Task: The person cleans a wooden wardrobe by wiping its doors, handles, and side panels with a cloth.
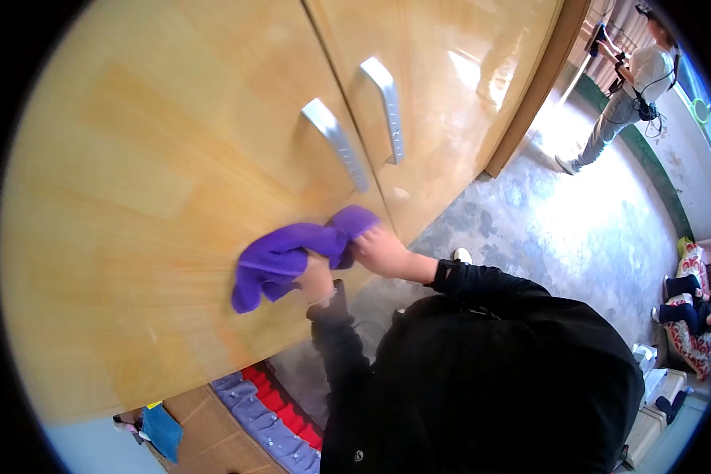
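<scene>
A purple cloth point(288, 243) is bunched up in front of the lower part of a glossy yellow wooden cabinet door point(158, 182). My left hand point(316, 276) grips its lower edge, fingers partly hidden in the folds. My right hand point(381, 251) is closed on the cloth's other end, close to the seam between the two doors. Whether the cloth presses on the wood, I cannot tell. Two silver handles, one on the left door point(338, 146) and one on the right door point(387, 110), are beyond my hands.
Grey floor point(490, 221) stretches right of the cabinet. Another person point(640, 79) stands at the upper right, and someone sits on a patterned seat point(691, 268) at the far right. A brown woven mat point(221, 426) with blue and red fabric point(280, 407) lies at the bottom.
</scene>
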The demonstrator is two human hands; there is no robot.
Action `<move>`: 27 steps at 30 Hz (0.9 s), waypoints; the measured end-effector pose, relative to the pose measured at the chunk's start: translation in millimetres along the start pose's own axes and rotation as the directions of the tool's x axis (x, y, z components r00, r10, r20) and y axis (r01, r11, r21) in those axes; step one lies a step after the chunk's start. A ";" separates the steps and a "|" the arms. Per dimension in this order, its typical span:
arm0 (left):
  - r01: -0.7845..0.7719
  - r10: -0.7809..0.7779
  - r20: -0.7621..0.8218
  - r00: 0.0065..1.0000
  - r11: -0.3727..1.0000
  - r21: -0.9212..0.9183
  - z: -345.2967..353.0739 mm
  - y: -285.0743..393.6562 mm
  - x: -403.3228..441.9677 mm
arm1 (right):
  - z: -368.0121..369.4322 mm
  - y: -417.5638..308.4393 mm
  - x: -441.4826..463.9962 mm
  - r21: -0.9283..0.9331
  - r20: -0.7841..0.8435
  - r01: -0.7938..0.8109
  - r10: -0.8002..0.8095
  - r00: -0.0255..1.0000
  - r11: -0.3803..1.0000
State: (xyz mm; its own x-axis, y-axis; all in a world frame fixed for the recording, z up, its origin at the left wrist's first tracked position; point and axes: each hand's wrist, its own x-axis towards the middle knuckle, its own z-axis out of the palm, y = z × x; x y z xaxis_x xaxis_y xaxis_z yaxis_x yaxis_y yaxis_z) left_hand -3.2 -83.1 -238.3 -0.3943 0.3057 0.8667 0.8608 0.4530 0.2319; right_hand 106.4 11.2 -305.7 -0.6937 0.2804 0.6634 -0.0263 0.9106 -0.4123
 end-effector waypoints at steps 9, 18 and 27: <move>0.085 -0.110 0.270 0.957 0.991 0.101 112.5 80.0 -88.7 | -82.8 140.8 -56.4 -0.218 0.014 -0.409 0.422 0.907 0.886; 0.186 -0.202 0.251 0.947 0.979 0.085 163.0 168.3 -100.1 | -157.9 229.1 -15.9 -0.232 0.034 -0.278 0.293 0.956 0.932; 0.386 -0.439 0.401 0.804 0.898 0.209 175.1 142.5 -148.7 | -93.1 244.3 -41.9 -0.190 0.193 -0.073 0.110 0.975 0.979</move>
State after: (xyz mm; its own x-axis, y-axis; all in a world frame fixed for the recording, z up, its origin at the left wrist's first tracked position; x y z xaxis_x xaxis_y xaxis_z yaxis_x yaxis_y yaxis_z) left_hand 121.8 82.7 -411.4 -0.8239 0.3832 0.4176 0.5540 0.7000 0.4507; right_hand 196.1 250.1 -376.1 -0.8184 0.3150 0.4806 0.1618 0.9288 -0.3333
